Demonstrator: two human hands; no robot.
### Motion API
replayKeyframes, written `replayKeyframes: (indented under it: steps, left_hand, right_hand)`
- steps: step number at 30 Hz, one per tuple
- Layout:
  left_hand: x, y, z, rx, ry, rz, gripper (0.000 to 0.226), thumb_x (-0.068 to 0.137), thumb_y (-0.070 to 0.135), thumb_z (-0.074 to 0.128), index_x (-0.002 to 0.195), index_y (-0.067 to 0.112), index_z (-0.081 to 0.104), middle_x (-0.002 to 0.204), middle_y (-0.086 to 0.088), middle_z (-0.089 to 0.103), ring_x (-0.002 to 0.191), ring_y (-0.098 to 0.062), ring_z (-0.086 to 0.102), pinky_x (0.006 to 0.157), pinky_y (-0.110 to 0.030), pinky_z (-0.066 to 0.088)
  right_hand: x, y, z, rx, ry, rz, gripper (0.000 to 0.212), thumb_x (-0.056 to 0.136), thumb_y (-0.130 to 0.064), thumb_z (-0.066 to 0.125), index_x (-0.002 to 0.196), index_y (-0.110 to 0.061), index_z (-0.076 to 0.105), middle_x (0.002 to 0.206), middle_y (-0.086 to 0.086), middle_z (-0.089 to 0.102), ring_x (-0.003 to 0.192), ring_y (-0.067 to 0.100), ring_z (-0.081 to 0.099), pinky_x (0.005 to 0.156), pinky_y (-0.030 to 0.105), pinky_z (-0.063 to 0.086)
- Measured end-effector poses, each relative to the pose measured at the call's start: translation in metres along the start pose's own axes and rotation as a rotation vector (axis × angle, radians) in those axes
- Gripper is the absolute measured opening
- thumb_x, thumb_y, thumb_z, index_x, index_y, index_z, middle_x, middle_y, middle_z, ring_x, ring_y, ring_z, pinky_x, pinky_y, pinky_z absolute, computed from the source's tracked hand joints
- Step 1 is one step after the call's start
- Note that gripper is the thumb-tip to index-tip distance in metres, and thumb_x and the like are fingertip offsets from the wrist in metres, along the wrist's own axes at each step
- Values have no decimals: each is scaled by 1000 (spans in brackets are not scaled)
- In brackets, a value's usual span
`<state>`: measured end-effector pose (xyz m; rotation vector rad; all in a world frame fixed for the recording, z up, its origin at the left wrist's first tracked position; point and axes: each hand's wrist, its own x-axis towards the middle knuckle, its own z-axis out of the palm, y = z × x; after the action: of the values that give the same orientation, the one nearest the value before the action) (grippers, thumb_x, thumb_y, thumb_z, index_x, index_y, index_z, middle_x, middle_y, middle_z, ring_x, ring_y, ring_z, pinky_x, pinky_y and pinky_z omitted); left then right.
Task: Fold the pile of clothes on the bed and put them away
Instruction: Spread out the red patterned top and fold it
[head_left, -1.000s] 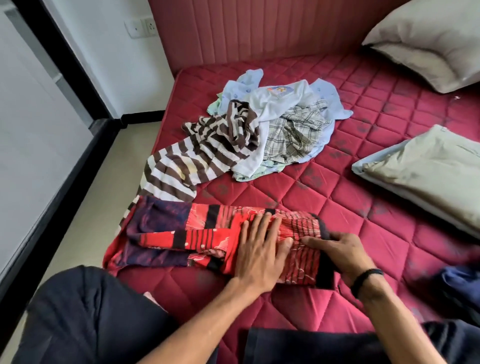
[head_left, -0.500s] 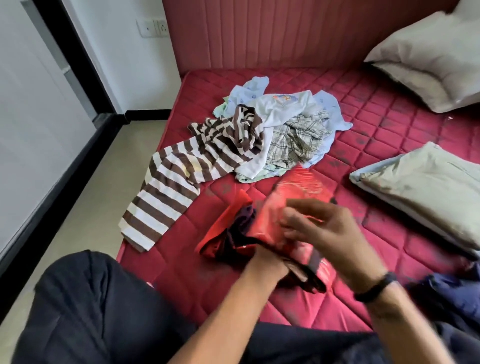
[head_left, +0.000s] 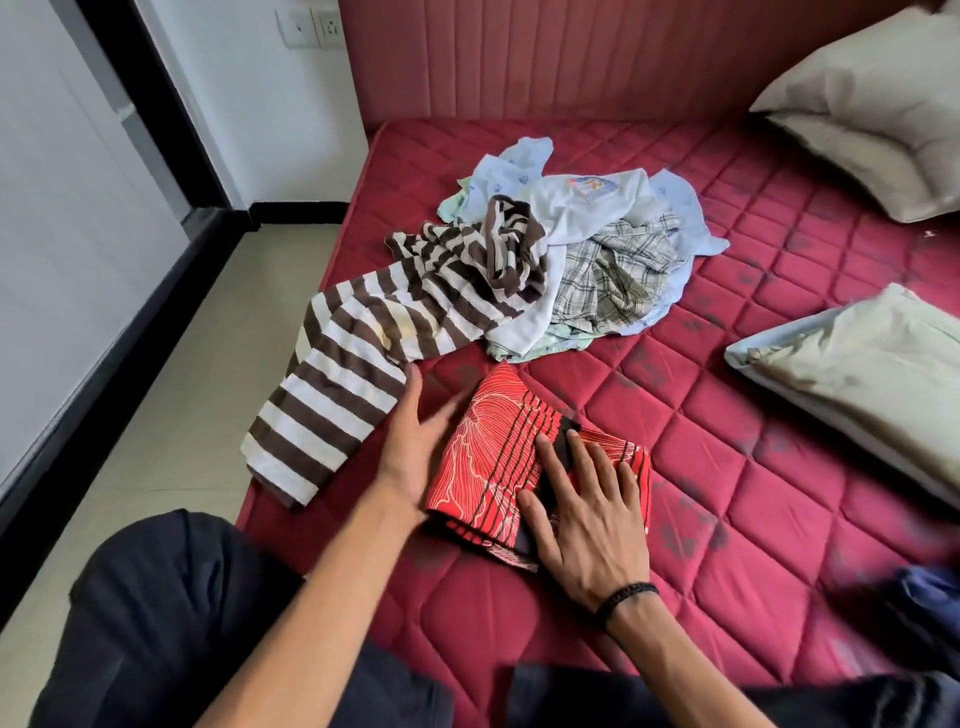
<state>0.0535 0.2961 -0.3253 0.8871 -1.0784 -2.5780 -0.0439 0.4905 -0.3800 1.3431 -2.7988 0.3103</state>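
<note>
A red patterned garment (head_left: 498, 447) lies folded into a compact rectangle on the red quilted mattress (head_left: 727, 467), near its front edge. My right hand (head_left: 587, 514) lies flat on the garment's right half with straight, spread fingers. My left hand (head_left: 415, 441) rests open against the garment's left edge, fingers straight. Behind them sits the unfolded pile: a brown-and-white striped top (head_left: 363, 364), a white shirt (head_left: 571, 218), a plaid garment (head_left: 613, 275) and light blue pieces (head_left: 509, 166).
Two beige pillows lie at the right, one (head_left: 883, 98) against the headboard and one (head_left: 872, 374) nearer. A dark blue cloth (head_left: 930, 592) shows at the right edge. The tiled floor (head_left: 171, 415) and a wall socket (head_left: 311, 28) are to the left.
The red garment went from a long strip, through a lifted fold in both hands, to a small rectangle laid flat. Both hands now lie open on it.
</note>
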Motion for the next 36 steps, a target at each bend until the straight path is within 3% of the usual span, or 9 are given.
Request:
replayKeyframes:
  steps: [4,7,9,13,16,19,22,27,36]
  left_hand:
    - [-4,21,3,974,233,429,71,89,75,55,144,30,54,149,2,54,126,-10,52,100,-28,46]
    - [2,-21,10,1632,135,852,59,102,65,40,150,32,47,159,4,43,149,-15,32,123,-41,28]
    - [12,-48,-4,1828,107,764,56,106,58,22,155,39,40,167,8,31,158,-17,16,127,-53,17]
    - [24,-52,-19,1833,110,580,66,101,62,6,158,42,33,169,15,23,159,-12,7,125,-55,17]
    - [7,-36,-18,1685,-2,573,72,97,78,18,158,43,31,171,14,15,158,-5,-2,129,-47,7]
    - [-18,-34,-32,1760,-76,705,74,92,80,44,155,43,37,169,11,17,157,-5,1,128,-36,8]
    - [-23,-35,-40,1621,44,790,59,98,69,49,144,34,57,158,10,38,150,-2,24,125,-33,26]
    - [-5,-39,-5,1647,133,1018,48,107,49,44,140,19,62,151,0,53,146,-14,39,122,-39,32]
    - [29,-83,-4,1883,296,821,58,108,59,25,152,28,48,161,0,43,153,-21,31,126,-51,20]
  right_hand:
    - [-1,-5,2,-1,30,-2,74,99,-74,30,161,-35,31,167,6,33,150,34,35,120,57,25]
    - [-8,-1,0,32,79,-104,87,92,-82,38,161,-29,35,168,9,29,152,35,30,121,59,23]
    - [-16,6,-1,47,96,-278,94,86,-84,50,158,-26,41,167,11,30,152,35,31,121,63,22]
    - [-23,13,6,89,288,-463,49,88,-33,70,135,-22,63,144,10,55,125,38,56,106,63,41]
    - [-25,8,4,76,337,-468,35,87,-15,68,122,-17,68,127,8,61,104,35,61,93,53,47]
    - [-38,2,-2,-1,276,-487,35,90,-19,60,125,-21,65,127,7,59,101,32,59,89,51,47]
    - [-43,-1,-2,-69,212,-405,47,87,-23,55,134,-26,60,130,6,59,102,30,56,86,49,47]
    - [-33,0,-6,-5,324,-351,20,86,-20,55,101,-17,68,102,5,59,83,31,55,71,43,43]
    - [-33,11,-19,454,204,-103,14,83,-27,75,92,-27,64,91,-13,55,86,11,55,79,28,49]
